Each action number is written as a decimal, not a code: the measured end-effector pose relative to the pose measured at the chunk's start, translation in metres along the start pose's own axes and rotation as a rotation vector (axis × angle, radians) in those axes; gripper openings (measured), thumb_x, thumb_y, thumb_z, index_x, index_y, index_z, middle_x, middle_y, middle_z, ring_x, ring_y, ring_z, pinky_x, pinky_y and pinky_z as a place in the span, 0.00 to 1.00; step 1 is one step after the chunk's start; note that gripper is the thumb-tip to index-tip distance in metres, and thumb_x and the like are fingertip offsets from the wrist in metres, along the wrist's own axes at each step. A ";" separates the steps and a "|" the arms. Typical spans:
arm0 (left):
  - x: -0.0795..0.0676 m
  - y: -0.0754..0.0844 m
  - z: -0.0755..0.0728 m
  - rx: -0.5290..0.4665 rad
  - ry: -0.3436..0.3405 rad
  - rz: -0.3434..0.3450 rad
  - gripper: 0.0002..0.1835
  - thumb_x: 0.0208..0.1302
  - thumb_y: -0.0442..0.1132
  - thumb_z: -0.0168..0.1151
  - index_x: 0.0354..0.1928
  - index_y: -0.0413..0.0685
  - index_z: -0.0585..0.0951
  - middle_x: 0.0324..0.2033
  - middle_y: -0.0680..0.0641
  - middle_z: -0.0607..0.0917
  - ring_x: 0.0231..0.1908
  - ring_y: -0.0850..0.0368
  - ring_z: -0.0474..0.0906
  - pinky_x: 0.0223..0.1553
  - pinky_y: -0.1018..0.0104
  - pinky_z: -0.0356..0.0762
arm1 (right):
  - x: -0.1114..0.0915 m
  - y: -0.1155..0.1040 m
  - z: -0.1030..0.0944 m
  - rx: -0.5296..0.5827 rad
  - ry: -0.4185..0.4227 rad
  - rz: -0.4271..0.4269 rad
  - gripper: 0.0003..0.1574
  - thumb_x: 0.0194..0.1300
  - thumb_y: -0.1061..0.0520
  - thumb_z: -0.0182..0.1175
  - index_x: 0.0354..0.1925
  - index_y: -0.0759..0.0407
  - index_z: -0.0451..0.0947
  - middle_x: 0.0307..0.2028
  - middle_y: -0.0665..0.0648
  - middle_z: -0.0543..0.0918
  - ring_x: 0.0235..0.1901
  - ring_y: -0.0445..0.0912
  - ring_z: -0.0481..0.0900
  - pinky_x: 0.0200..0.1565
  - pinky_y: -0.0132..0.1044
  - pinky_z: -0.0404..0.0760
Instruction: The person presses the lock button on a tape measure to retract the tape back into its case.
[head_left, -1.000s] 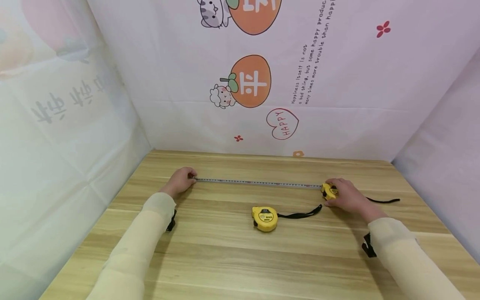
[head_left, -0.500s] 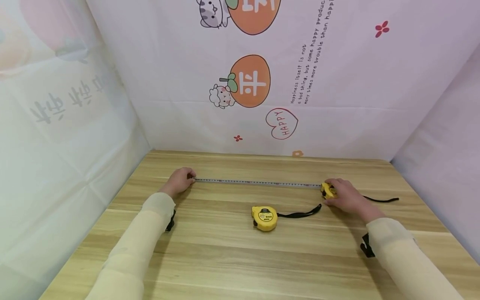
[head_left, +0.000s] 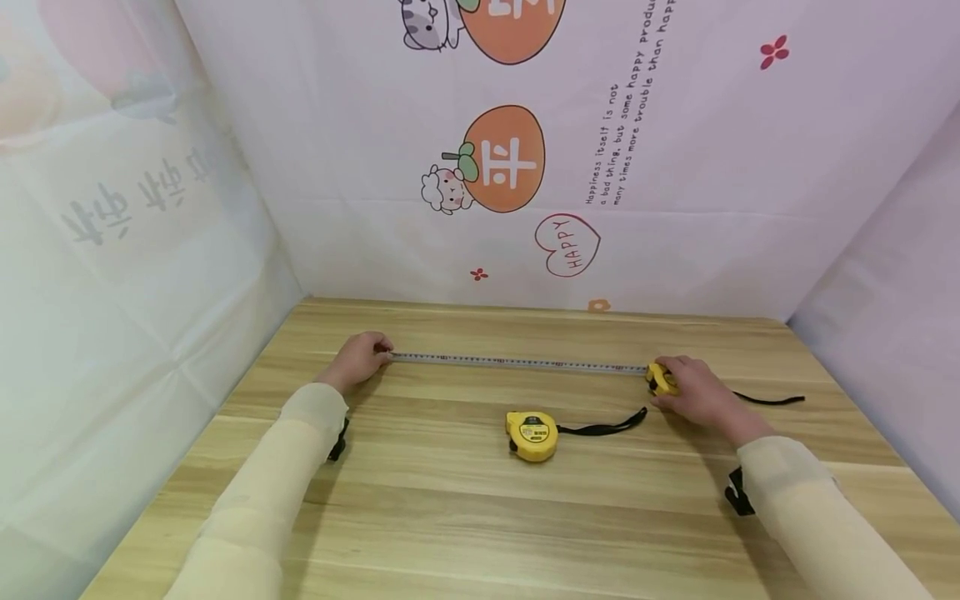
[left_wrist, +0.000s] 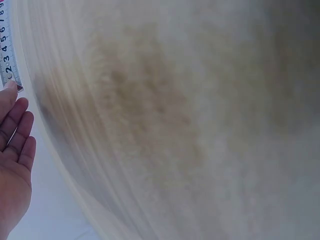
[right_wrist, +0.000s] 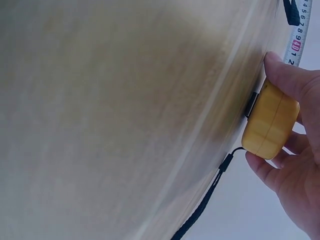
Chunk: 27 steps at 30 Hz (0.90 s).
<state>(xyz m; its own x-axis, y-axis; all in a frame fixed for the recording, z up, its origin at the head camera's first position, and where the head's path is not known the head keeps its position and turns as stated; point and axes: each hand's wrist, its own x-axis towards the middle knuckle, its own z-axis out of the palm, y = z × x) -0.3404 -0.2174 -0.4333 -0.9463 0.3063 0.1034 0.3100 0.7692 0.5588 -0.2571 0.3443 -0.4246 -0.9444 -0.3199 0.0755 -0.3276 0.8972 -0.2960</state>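
A yellow tape measure (head_left: 661, 380) lies toward the right of the table, held by my right hand (head_left: 697, 390). The right wrist view shows the thumb and fingers around its yellow case (right_wrist: 270, 120). Its blade (head_left: 517, 362) is drawn out leftward across the table. At the far end of the blade, my left hand (head_left: 358, 360) pinches the tip. In the left wrist view my thumb (left_wrist: 8, 96) is at the blade's end, near the low numbers. The other fingers are bent beneath. The blade's end hook is mostly hidden by the hand.
A second yellow tape measure (head_left: 532, 436) lies nearer the front, with a black wrist strap (head_left: 603, 427) stretching right. The held one's strap (head_left: 772, 401) trails behind my right hand. White printed cloth (head_left: 375, 250) hangs along the back and sides of the wooden table (head_left: 480, 525).
Both hands keep their holds and the blade stays drawn out at about the same length. The head view has shifted slightly.
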 end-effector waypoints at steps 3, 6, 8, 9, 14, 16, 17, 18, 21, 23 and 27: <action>0.000 0.000 -0.001 -0.019 0.004 -0.004 0.08 0.70 0.33 0.59 0.47 0.37 0.80 0.43 0.40 0.82 0.46 0.45 0.77 0.49 0.50 0.74 | 0.000 0.000 -0.001 -0.002 0.018 -0.013 0.41 0.61 0.58 0.68 0.63 0.79 0.61 0.54 0.81 0.69 0.49 0.68 0.72 0.47 0.60 0.74; -0.001 0.001 -0.001 -0.028 0.014 0.006 0.09 0.70 0.33 0.58 0.47 0.37 0.80 0.44 0.40 0.81 0.47 0.44 0.77 0.50 0.49 0.74 | -0.001 0.000 -0.003 -0.007 0.042 -0.027 0.41 0.60 0.59 0.68 0.62 0.80 0.62 0.53 0.82 0.69 0.49 0.69 0.72 0.47 0.61 0.74; -0.001 0.002 -0.002 -0.030 0.024 0.016 0.09 0.70 0.33 0.58 0.47 0.36 0.80 0.44 0.39 0.81 0.48 0.44 0.77 0.50 0.49 0.74 | -0.001 0.002 -0.003 -0.012 0.057 -0.038 0.41 0.60 0.59 0.69 0.61 0.81 0.62 0.53 0.82 0.70 0.49 0.70 0.72 0.47 0.62 0.73; -0.002 0.003 -0.003 -0.033 0.028 0.019 0.09 0.70 0.33 0.58 0.47 0.37 0.80 0.44 0.39 0.81 0.47 0.44 0.77 0.50 0.49 0.74 | 0.000 0.002 -0.004 -0.011 0.060 -0.039 0.41 0.60 0.59 0.69 0.61 0.81 0.62 0.53 0.82 0.70 0.50 0.71 0.72 0.48 0.62 0.73; -0.004 0.006 -0.005 -0.047 0.049 0.031 0.08 0.70 0.34 0.58 0.47 0.37 0.80 0.44 0.39 0.82 0.47 0.44 0.77 0.49 0.49 0.74 | 0.000 0.003 -0.008 -0.005 0.052 -0.024 0.43 0.60 0.58 0.69 0.63 0.81 0.61 0.55 0.83 0.68 0.52 0.72 0.70 0.50 0.64 0.71; -0.005 0.006 -0.006 -0.054 0.055 0.038 0.09 0.70 0.34 0.58 0.47 0.37 0.80 0.44 0.39 0.82 0.47 0.44 0.77 0.49 0.49 0.74 | -0.001 0.002 -0.010 -0.003 0.052 -0.023 0.44 0.60 0.58 0.69 0.63 0.81 0.60 0.55 0.83 0.68 0.52 0.73 0.69 0.50 0.64 0.71; -0.005 0.006 -0.006 -0.058 0.058 0.043 0.09 0.70 0.34 0.58 0.47 0.36 0.80 0.44 0.39 0.82 0.47 0.44 0.77 0.49 0.49 0.74 | -0.001 0.002 -0.012 -0.004 0.054 -0.025 0.44 0.60 0.58 0.69 0.63 0.81 0.60 0.55 0.82 0.69 0.52 0.72 0.69 0.50 0.64 0.71; -0.005 0.005 -0.006 -0.064 0.060 0.047 0.10 0.71 0.34 0.58 0.48 0.36 0.80 0.44 0.39 0.82 0.47 0.44 0.77 0.49 0.49 0.74 | -0.001 0.002 -0.013 -0.002 0.058 -0.027 0.44 0.60 0.59 0.69 0.63 0.81 0.60 0.54 0.82 0.69 0.51 0.72 0.70 0.49 0.63 0.72; -0.006 0.003 -0.007 -0.081 0.073 0.057 0.10 0.71 0.36 0.57 0.49 0.37 0.80 0.44 0.40 0.82 0.47 0.45 0.77 0.49 0.49 0.74 | -0.001 0.002 -0.015 0.008 0.070 -0.034 0.43 0.60 0.60 0.69 0.63 0.81 0.60 0.55 0.82 0.69 0.51 0.71 0.70 0.48 0.63 0.73; -0.006 0.003 -0.008 -0.097 0.087 0.065 0.10 0.71 0.36 0.57 0.48 0.38 0.80 0.43 0.41 0.82 0.47 0.45 0.77 0.50 0.48 0.73 | -0.001 0.001 -0.017 0.014 0.076 -0.036 0.43 0.60 0.60 0.68 0.63 0.81 0.60 0.55 0.82 0.68 0.51 0.71 0.70 0.48 0.62 0.73; -0.006 0.002 -0.012 -0.118 0.112 0.076 0.09 0.72 0.37 0.57 0.47 0.40 0.81 0.42 0.43 0.82 0.48 0.45 0.77 0.54 0.45 0.70 | -0.001 -0.001 -0.022 0.007 0.095 -0.054 0.41 0.60 0.62 0.68 0.63 0.81 0.61 0.54 0.82 0.69 0.50 0.71 0.71 0.47 0.62 0.74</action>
<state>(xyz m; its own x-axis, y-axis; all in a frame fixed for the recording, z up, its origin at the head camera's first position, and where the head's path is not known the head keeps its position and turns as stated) -0.3348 -0.2241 -0.4232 -0.9267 0.2918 0.2367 0.3748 0.6728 0.6379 -0.2570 0.3506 -0.4037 -0.9237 -0.3375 0.1810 -0.3784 0.8772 -0.2954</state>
